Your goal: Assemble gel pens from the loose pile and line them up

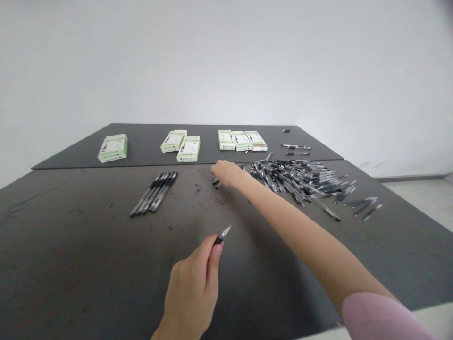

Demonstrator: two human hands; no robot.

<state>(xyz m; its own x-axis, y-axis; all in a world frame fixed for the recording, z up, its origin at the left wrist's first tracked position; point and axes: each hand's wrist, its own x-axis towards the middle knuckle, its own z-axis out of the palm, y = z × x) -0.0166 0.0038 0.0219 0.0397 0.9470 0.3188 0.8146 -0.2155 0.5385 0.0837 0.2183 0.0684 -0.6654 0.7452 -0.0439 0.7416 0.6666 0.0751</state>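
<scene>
In the lower middle, my left hand (194,285) is closed around an uncapped pen (222,235), its pointed tip angled up to the right. My right hand (227,173) reaches across the table to the left end of a large heap of pens (295,177). Its fingers curl downward over small dark pieces (216,182) that look like pen caps; what the fingertips grip is hidden. Left of that hand, a row of several capped pens (154,193) lies side by side on the dark table (106,255).
Toward the back stand green-and-white boxes: a single box (113,148) at left, a pair (188,149) mid-left, and three (242,140) further right. Loose pens (297,153) lie behind the heap, and clear-barrelled ones (366,207) at its right. A white wall (205,61) rises behind.
</scene>
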